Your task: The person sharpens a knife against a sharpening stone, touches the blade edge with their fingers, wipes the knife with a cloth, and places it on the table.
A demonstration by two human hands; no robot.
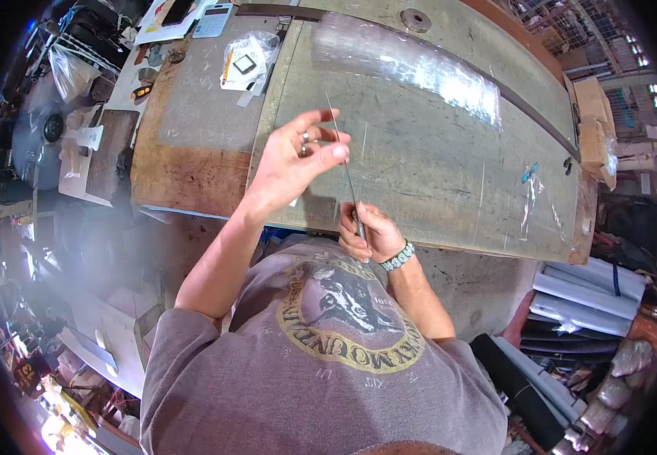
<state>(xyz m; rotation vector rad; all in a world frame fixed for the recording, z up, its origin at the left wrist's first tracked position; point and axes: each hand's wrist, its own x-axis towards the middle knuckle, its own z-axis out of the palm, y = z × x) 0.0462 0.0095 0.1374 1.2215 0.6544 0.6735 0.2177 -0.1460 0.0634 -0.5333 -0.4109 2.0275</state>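
Note:
A long, thin metal blade point(352, 183) slants between my hands, seen almost edge-on. My right hand point(372, 233) is wrapped around its lower end, close to my shirt and the table's front edge. Farther up, the thumb and fingers of my left hand point(290, 163) close about the blade, and its narrow tip sticks out above them. I cannot make out whether the lower end has a handle, since my right fingers cover it. Under both hands lies the worn grey-green surface of the worktable point(419, 167).
Clear plastic sheeting point(412, 64) lies across the table beside a long dark metal strip point(537, 117). A round metal disc point(416, 20) sits at the back. At left are a calculator point(212, 20) and small plastic bags point(249, 61). Rolls of material point(586, 292) stand at lower right.

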